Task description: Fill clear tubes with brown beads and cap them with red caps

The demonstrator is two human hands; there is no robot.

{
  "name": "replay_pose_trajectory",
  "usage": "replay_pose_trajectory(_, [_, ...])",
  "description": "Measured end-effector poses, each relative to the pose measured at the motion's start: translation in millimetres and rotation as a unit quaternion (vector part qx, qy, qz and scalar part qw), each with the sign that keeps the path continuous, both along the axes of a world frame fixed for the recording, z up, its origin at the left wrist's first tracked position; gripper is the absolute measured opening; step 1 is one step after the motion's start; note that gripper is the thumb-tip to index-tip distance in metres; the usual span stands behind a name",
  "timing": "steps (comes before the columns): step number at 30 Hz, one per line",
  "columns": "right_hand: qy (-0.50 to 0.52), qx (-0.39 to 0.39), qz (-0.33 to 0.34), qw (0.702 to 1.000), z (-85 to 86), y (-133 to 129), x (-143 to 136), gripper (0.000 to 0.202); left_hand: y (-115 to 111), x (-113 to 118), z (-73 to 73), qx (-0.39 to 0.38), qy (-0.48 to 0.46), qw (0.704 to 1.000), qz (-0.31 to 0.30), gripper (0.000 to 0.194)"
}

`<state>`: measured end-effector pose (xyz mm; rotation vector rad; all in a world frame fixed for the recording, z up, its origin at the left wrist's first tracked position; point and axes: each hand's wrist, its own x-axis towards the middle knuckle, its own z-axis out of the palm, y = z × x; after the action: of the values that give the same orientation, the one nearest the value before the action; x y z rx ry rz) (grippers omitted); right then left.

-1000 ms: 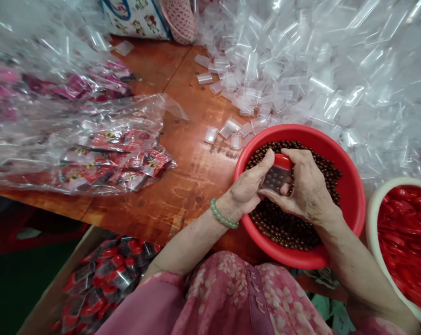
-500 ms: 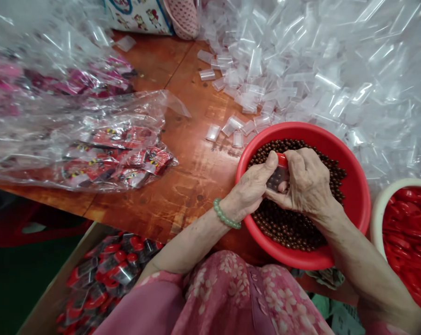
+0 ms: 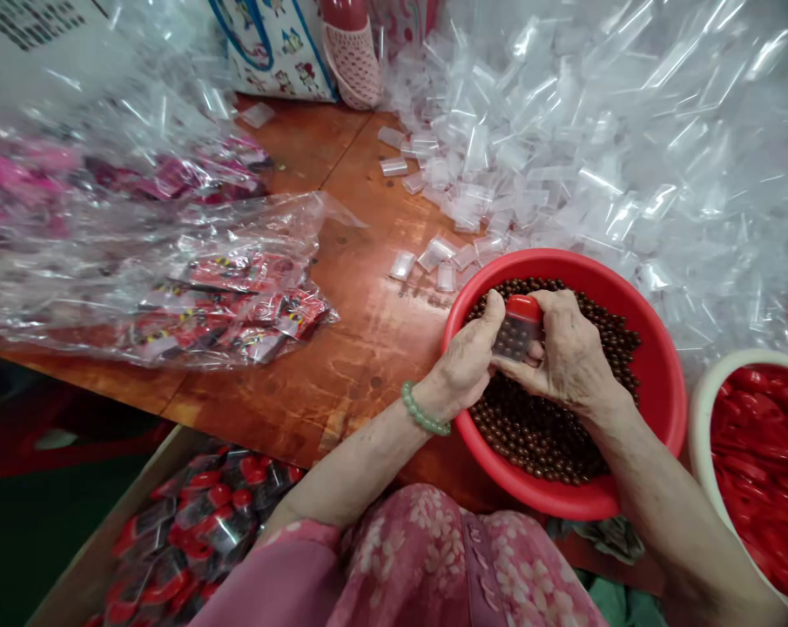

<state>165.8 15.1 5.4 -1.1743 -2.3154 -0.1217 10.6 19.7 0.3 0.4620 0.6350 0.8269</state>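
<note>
Between my two hands is a small clear plastic container (image 3: 516,340) with a red cap on top and dark brown balls inside. My left hand (image 3: 467,359) grips its left side, thumb along the edge near the cap. From the right, my right hand (image 3: 567,350) closes round it, fingers bent beside the cap and a fingertip showing under the container. Both hands are above a red basin (image 3: 661,392) of loose brown balls (image 3: 543,444). A green bead bracelet (image 3: 423,409) circles my left wrist.
Clear empty containers (image 3: 498,165) are heaped behind the basin. A pale tub (image 3: 699,435) of red caps (image 3: 759,461) stands right. Bags of red printed packets (image 3: 237,305) lie left. Below the table (image 3: 354,348), a box (image 3: 99,540) holds red-capped containers (image 3: 191,531).
The view has shifted, so the table sits slightly lower. The red cap and container show more plainly between my fingers; both hands keep their grip.
</note>
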Motion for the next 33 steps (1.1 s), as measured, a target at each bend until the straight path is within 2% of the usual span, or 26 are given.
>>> replay_pose_trajectory(3, [0.064,-0.021,0.056,0.996,-3.5,5.0,7.3,0.066,0.7,-5.1,2.4,-0.013,-0.044,0.998,-0.052,0.059])
replay_pose_trajectory(5, [0.095,-0.035,0.081,0.992,-3.2,7.3,10.7,0.067,-0.9,-9.1,1.9,-0.006,-0.068,0.996,-0.065,0.052])
replay_pose_trajectory(10, [0.079,-0.039,0.074,0.993,2.0,5.1,12.5,0.080,-5.3,-12.1,0.5,0.021,-0.092,0.995,-0.022,0.043])
replay_pose_trajectory(13, [0.065,-0.025,0.061,0.996,2.5,1.6,11.7,0.087,-5.7,-8.7,2.0,0.031,-0.065,0.997,0.005,0.047])
replay_pose_trajectory(19, [0.071,-0.019,0.076,0.994,3.6,-1.5,10.6,0.086,-6.8,-4.7,5.3,0.109,0.029,0.991,0.069,0.048])
replay_pose_trajectory(21, [0.074,-0.067,0.086,0.991,8.9,-3.0,11.9,0.085,-7.3,-5.3,5.8,0.123,0.066,0.986,0.091,0.048])
replay_pose_trajectory(23, [0.088,-0.150,0.098,0.980,16.5,-6.3,15.4,0.082,-7.9,-6.2,6.0,0.139,0.106,0.979,0.104,0.047])
replay_pose_trajectory(25, [0.134,-0.243,0.098,0.956,23.7,-10.6,20.8,0.073,-8.7,-6.7,6.0,0.160,0.142,0.971,0.103,0.044])
replay_pose_trajectory(27, [0.223,-0.335,0.062,0.913,27.9,-14.3,26.4,0.059,-9.7,-6.5,5.6,0.183,0.169,0.964,0.092,0.040])
replay_pose_trajectory(30, [0.398,-0.442,-0.001,0.804,26.3,-14.6,29.6,0.044,-11.3,-5.4,3.9,0.224,0.202,0.951,0.073,0.033])
replay_pose_trajectory(32, [0.475,-0.484,-0.017,0.735,22.0,-11.4,26.8,0.050,-12.5,-5.0,2.1,0.262,0.235,0.934,0.058,0.029])
replay_pose_trajectory(33, [0.492,-0.504,-0.023,0.709,20.1,-9.5,24.3,0.057,-13.0,-5.1,1.3,0.288,0.253,0.923,0.046,0.027])
